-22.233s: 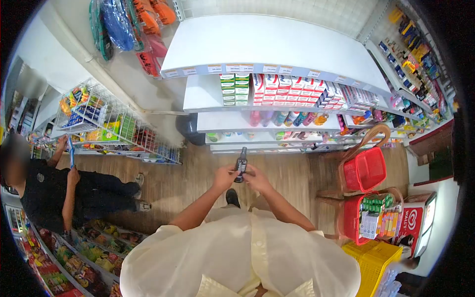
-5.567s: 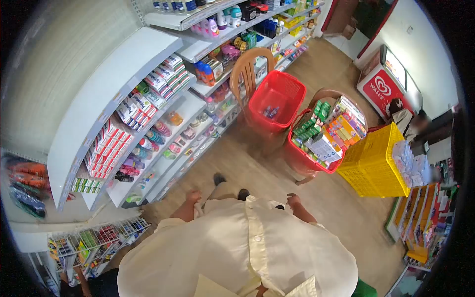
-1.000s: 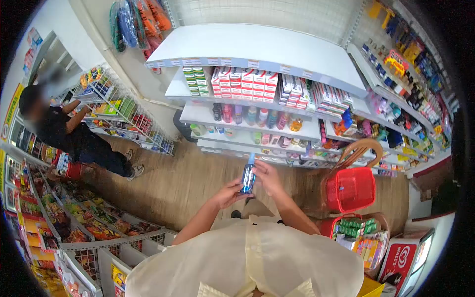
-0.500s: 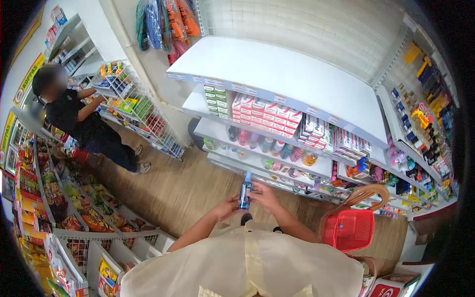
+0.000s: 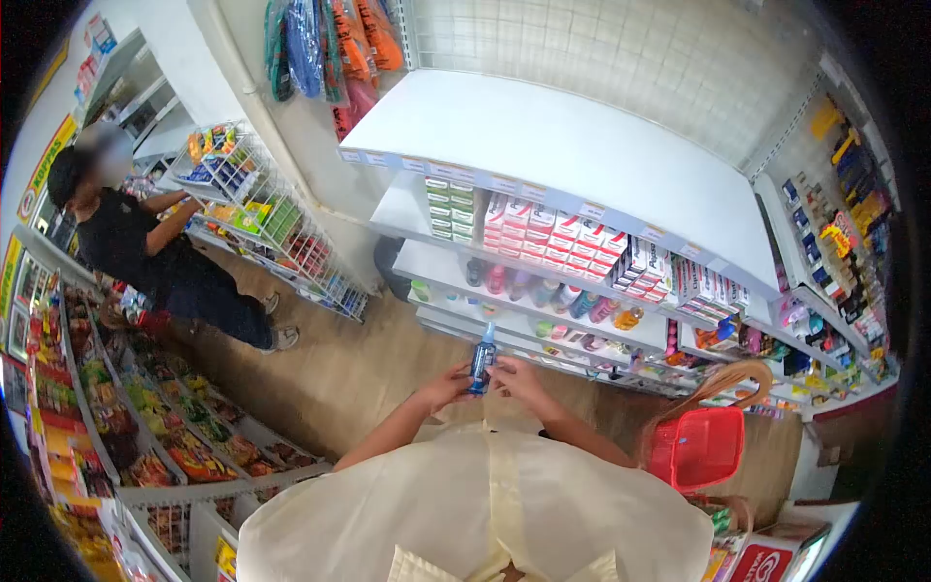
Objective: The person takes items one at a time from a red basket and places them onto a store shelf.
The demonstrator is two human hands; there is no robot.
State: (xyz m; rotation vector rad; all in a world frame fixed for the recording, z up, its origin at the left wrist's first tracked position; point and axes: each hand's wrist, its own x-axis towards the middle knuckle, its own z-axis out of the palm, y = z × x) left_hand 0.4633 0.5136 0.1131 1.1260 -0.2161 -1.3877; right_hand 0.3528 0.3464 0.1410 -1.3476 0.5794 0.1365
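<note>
A small dark blue bottle [image 5: 482, 363] with a light blue top is held upright in front of my body. My left hand [image 5: 447, 385] grips it from the left side, fingers closed on it. From the right, my right hand [image 5: 519, 378] touches the bottle with its fingers bent around the edge. The label is too small to read. Beyond the hands stands a white shelf unit [image 5: 543, 126] with stacked boxes [image 5: 553, 233] and rows of bottles [image 5: 582, 304].
A red basket [image 5: 694, 446] is at my right. Snack racks [image 5: 184, 427] curve along the left. A person in dark clothes [image 5: 145, 238] stands by a wire rack [image 5: 281, 228] at the upper left. Wrapped items [image 5: 335, 44] hang on the wall.
The view has shifted slightly, so the shelves appear further right and lower. Both hands and the bottle remain together, a little higher in view.
</note>
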